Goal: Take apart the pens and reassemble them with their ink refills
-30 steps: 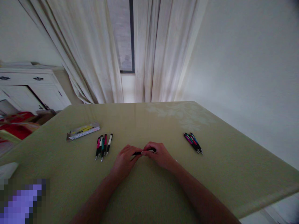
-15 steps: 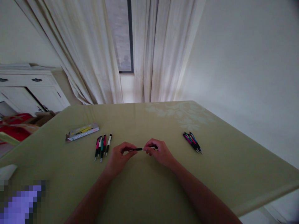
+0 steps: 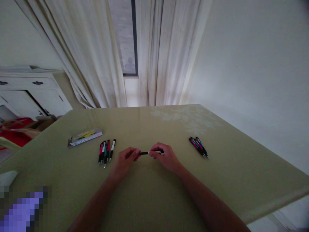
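A pen point(image 3: 144, 153) with a black grip and a white barrel lies sideways between my two hands, just above the table. The fingers and thumb of my left hand point(image 3: 125, 160) pinch its black end, hiding the tip. My right hand point(image 3: 164, 156) grips the white barrel, thumb in front and fingers curled over. To the left of my left hand, several pens point(image 3: 106, 153) in pink, white and green with black grips lie side by side. Further right rests a smaller group of dark pens point(image 3: 199, 147) with purple, green and blue parts, touching neither hand.
A flat pen box point(image 3: 85, 136) with a yellow print lies at the left, behind the pens. The table point(image 3: 154, 199) has a pale green cover. Beyond it hang curtains point(image 3: 89, 54), and a white cabinet point(image 3: 31, 87) stands at left. A pixelated purple patch covers the lower left corner.
My left fingers have closed further along the pen's black end, with the thumb now pressed over the tip. My right hand and the other pens stay nearly in place.
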The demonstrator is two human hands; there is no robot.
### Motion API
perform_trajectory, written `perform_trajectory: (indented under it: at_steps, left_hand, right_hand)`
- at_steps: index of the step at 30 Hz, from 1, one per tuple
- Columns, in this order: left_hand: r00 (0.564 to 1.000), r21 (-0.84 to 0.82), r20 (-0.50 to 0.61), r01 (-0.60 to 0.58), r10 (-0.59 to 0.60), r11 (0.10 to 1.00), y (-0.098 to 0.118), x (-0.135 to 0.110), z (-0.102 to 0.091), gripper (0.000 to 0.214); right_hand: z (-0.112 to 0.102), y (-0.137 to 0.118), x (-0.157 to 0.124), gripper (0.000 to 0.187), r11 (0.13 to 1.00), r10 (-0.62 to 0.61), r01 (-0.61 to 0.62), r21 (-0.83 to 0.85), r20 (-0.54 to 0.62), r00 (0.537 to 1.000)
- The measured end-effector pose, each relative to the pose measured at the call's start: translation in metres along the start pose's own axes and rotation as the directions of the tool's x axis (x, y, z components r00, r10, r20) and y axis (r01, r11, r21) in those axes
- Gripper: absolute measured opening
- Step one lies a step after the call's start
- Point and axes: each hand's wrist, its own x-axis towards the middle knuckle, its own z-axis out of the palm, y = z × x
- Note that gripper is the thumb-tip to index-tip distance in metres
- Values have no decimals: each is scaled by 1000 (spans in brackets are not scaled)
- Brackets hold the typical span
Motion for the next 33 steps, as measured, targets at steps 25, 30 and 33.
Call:
perform_trajectory:
  at_steps: [25, 30, 33]
  left_hand:
    - [999, -54, -35, 32, -34, 998, 4, -2, 1, 37]
    - [1000, -37, -17, 4, -5, 999, 3, -3, 1, 33]
    - [999, -76, -22, 22, -23, 997, 6, -4, 2, 36]
  right_hand:
    - [-1, -3, 0, 31, 1000, 21, -20, 15, -52, 998]
    - [0, -2, 0, 31, 998, 30, -28, 53, -37, 999]
    - [0, -2, -1, 30, 998, 23, -20, 56, -42, 999]
